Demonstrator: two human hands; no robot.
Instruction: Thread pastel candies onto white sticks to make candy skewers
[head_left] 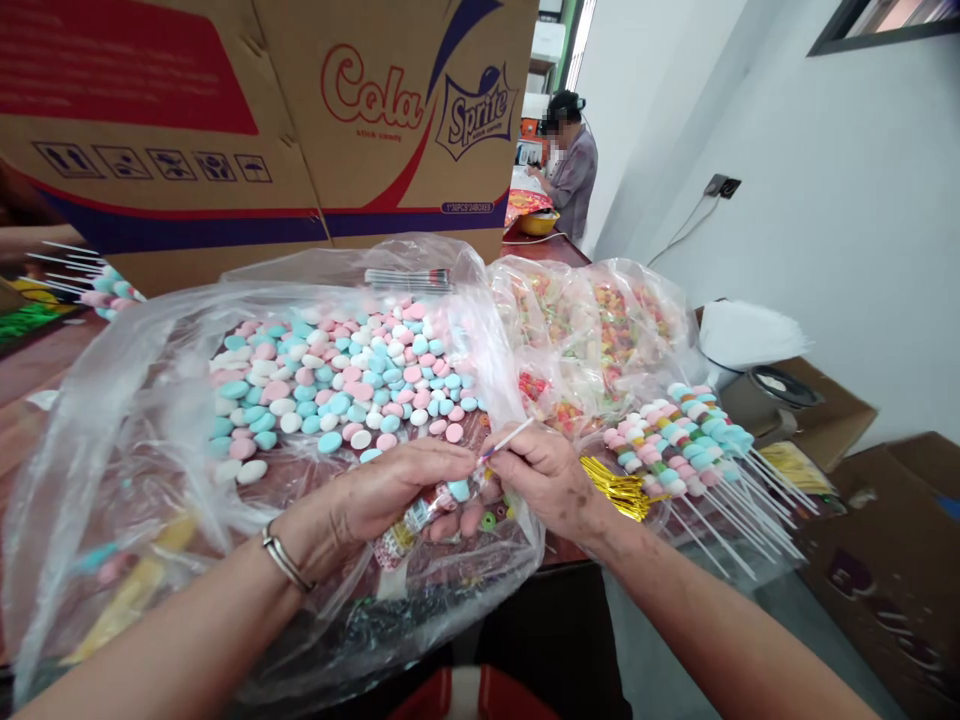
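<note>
My left hand is closed in a pinch over a small piece at the near edge of a big clear plastic bag. My right hand is closed on a thin white stick that points up and to the right, its lower end meeting my left fingertips. Inside the bag lie several pink, blue and white marshmallow candies. A few loose candies rest just under both hands.
Finished candy skewers lie fanned at the right beside gold twist ties. Bags of coloured gummies sit behind them. A large Cola/Sprite cardboard box stands at the back. A person works at the far table. Cardboard boxes stand at the right.
</note>
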